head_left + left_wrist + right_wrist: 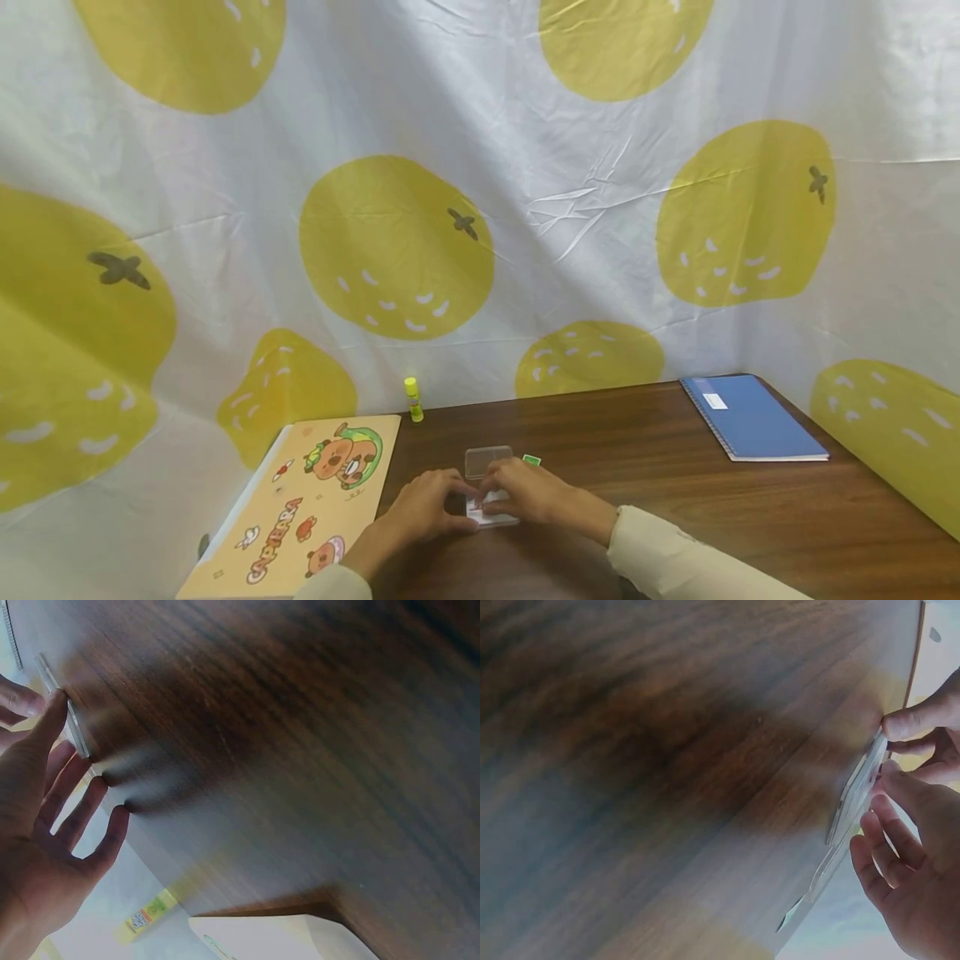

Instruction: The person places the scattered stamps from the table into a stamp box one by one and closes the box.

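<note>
A small clear plastic case lies on the table with its transparent lid folded back on the far side. White contents with red marks show inside it. My left hand grips the case at its left side, thumb at the near edge, as the left wrist view also shows on the case rim. From the right, my right hand reaches over the case, thumb and forefinger tips at the contents; I cannot tell whether they pinch anything. Its other fingers curve loosely beyond. A small green card lies right of the lid.
A Capybara-printed folder or box lies at the left. The yellow glue stick stands at the back edge by the fruit-patterned curtain. At the far right rests a blue spiral notebook. Dark wood table extends between them.
</note>
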Demonstrator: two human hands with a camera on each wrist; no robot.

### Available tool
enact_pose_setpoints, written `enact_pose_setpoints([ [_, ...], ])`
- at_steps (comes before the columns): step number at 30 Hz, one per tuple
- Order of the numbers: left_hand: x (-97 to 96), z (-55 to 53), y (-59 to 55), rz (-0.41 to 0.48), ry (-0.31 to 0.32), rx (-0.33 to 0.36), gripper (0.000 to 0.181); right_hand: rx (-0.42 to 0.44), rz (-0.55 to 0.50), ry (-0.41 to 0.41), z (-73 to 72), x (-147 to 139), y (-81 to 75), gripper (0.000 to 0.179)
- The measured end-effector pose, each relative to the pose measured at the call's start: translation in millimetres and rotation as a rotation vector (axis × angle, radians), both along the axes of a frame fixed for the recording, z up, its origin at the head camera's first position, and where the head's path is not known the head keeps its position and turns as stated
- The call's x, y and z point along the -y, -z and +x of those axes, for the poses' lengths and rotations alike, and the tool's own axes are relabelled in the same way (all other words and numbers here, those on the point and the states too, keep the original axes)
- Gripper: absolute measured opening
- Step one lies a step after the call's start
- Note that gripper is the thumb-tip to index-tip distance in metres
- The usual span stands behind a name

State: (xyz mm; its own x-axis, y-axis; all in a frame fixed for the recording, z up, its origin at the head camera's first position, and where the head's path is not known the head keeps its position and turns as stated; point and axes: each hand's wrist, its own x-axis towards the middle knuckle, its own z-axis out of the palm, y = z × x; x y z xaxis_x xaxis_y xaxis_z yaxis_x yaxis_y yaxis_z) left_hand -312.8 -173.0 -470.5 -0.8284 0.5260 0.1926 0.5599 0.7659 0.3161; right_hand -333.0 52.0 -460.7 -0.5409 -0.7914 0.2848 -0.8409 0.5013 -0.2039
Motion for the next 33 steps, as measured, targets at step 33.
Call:
enact_pose_setpoints([
  [33, -0.9, 1.7, -0.6, 0.001, -0.003, -0.003, 0.046, 0.008, -0.026, 0.043, -17.8, -23, 1.1, 0.016],
])
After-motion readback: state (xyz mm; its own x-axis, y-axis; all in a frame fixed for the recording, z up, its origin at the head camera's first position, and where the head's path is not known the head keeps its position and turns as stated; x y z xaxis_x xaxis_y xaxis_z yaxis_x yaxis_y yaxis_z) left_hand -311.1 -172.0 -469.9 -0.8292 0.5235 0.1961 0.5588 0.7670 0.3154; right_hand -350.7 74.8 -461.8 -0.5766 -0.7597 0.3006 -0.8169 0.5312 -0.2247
